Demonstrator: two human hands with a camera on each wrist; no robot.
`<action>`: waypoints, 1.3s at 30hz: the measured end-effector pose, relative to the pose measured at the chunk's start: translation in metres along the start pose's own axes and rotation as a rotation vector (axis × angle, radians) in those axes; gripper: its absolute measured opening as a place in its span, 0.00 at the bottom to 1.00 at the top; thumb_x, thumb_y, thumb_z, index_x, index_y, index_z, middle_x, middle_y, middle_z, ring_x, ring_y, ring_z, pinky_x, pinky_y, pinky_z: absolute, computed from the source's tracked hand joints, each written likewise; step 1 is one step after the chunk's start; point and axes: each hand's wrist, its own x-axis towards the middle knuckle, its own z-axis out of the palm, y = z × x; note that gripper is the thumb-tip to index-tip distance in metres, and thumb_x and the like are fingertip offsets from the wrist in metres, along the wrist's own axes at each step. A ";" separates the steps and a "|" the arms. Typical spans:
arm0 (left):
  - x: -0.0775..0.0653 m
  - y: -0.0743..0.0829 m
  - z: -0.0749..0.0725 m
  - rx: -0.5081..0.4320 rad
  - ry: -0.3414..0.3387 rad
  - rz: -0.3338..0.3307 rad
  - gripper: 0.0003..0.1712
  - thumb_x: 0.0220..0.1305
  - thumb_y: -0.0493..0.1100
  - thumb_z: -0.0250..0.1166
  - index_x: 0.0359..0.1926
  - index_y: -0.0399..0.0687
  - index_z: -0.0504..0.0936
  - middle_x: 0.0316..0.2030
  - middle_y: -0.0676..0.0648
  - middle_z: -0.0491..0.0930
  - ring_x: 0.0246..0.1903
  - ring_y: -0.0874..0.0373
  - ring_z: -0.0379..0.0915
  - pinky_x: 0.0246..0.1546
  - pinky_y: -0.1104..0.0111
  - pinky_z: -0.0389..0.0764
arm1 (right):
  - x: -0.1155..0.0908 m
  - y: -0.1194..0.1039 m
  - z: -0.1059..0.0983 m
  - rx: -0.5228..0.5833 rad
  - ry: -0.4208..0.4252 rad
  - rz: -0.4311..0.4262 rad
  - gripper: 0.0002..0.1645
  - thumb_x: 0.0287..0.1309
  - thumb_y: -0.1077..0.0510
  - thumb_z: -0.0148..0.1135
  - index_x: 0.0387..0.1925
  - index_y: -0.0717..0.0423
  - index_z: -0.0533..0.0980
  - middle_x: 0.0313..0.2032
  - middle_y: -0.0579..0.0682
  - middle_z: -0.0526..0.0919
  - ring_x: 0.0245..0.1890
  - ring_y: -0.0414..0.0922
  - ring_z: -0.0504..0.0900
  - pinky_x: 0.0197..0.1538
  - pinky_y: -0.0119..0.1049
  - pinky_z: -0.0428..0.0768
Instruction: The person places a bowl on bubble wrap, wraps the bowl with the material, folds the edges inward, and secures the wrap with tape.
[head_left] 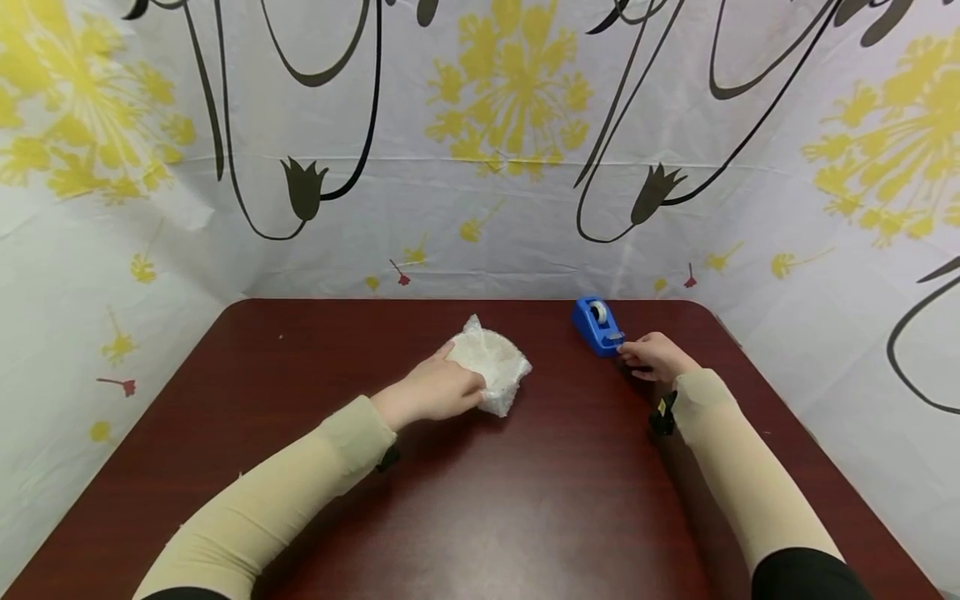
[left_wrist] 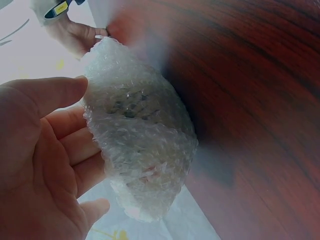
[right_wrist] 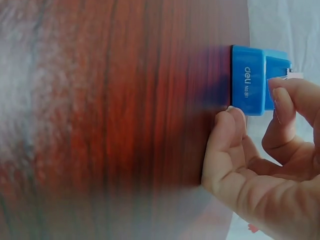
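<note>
A round, pale bowl (head_left: 487, 360) wrapped in bubble wrap is tilted up over the table, left of the tape dispenser. My left hand (head_left: 435, 389) grips its near left side, thumb at the upper edge and fingers behind it. Through the wrap (left_wrist: 142, 135), dark and reddish marks show faintly in the left wrist view. My right hand (head_left: 655, 357) is at the front end of a blue tape dispenser (head_left: 592, 325). In the right wrist view, its thumb and forefinger pinch together by the cutter (right_wrist: 294, 75), at the tape's end, which they mostly hide. The other fingers curl beside the base.
The dispenser carries a white tape roll (head_left: 598, 312) and stands near the back right of the dark red wooden table (head_left: 540, 500). Behind the table's back edge hangs a white sheet (head_left: 360, 242) with flower prints, which also runs along both sides.
</note>
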 end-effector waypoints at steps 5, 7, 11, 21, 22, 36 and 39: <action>-0.001 -0.001 0.001 0.007 0.005 0.000 0.12 0.71 0.51 0.57 0.45 0.56 0.85 0.34 0.58 0.84 0.42 0.59 0.81 0.70 0.48 0.44 | -0.003 -0.004 -0.001 -0.017 -0.020 -0.015 0.21 0.69 0.55 0.54 0.46 0.73 0.77 0.39 0.53 0.81 0.38 0.45 0.77 0.47 0.42 0.81; -0.001 -0.001 0.002 0.012 0.005 0.001 0.11 0.71 0.51 0.57 0.43 0.56 0.84 0.30 0.60 0.82 0.39 0.60 0.81 0.70 0.48 0.44 | -0.004 -0.004 -0.002 -0.023 -0.024 -0.020 0.20 0.69 0.55 0.54 0.46 0.72 0.77 0.38 0.53 0.81 0.38 0.45 0.77 0.47 0.43 0.81; -0.001 0.000 0.002 0.024 0.009 -0.004 0.10 0.71 0.50 0.56 0.38 0.57 0.83 0.21 0.61 0.76 0.34 0.62 0.81 0.70 0.48 0.44 | -0.006 -0.001 -0.005 -0.021 -0.033 -0.046 0.16 0.68 0.58 0.54 0.37 0.70 0.79 0.31 0.51 0.81 0.35 0.43 0.78 0.45 0.41 0.83; -0.004 0.000 0.002 0.024 0.006 -0.004 0.12 0.71 0.52 0.56 0.44 0.57 0.85 0.30 0.61 0.82 0.41 0.61 0.81 0.70 0.48 0.45 | -0.028 -0.008 -0.027 -0.080 -0.122 -0.113 0.25 0.72 0.51 0.51 0.50 0.72 0.76 0.34 0.53 0.80 0.37 0.47 0.78 0.49 0.47 0.80; -0.004 -0.001 0.001 0.027 0.007 -0.010 0.12 0.71 0.52 0.56 0.43 0.57 0.85 0.28 0.61 0.81 0.40 0.61 0.81 0.70 0.48 0.44 | -0.030 -0.018 -0.027 -0.144 -0.113 -0.139 0.24 0.71 0.49 0.52 0.45 0.70 0.78 0.31 0.53 0.79 0.33 0.47 0.77 0.46 0.46 0.80; -0.001 -0.002 0.000 -0.005 -0.017 -0.015 0.13 0.71 0.51 0.57 0.47 0.56 0.85 0.35 0.60 0.84 0.43 0.60 0.81 0.70 0.47 0.43 | -0.040 -0.145 0.060 -0.320 -0.357 -0.384 0.20 0.65 0.47 0.60 0.22 0.53 0.72 0.37 0.48 0.77 0.28 0.42 0.63 0.35 0.39 0.64; 0.001 0.000 -0.001 -0.004 -0.020 -0.010 0.13 0.71 0.51 0.57 0.47 0.56 0.85 0.38 0.59 0.85 0.45 0.60 0.80 0.70 0.46 0.44 | -0.037 -0.160 0.085 -0.358 -0.441 -0.392 0.18 0.65 0.47 0.60 0.23 0.52 0.75 0.40 0.51 0.78 0.42 0.44 0.72 0.44 0.42 0.67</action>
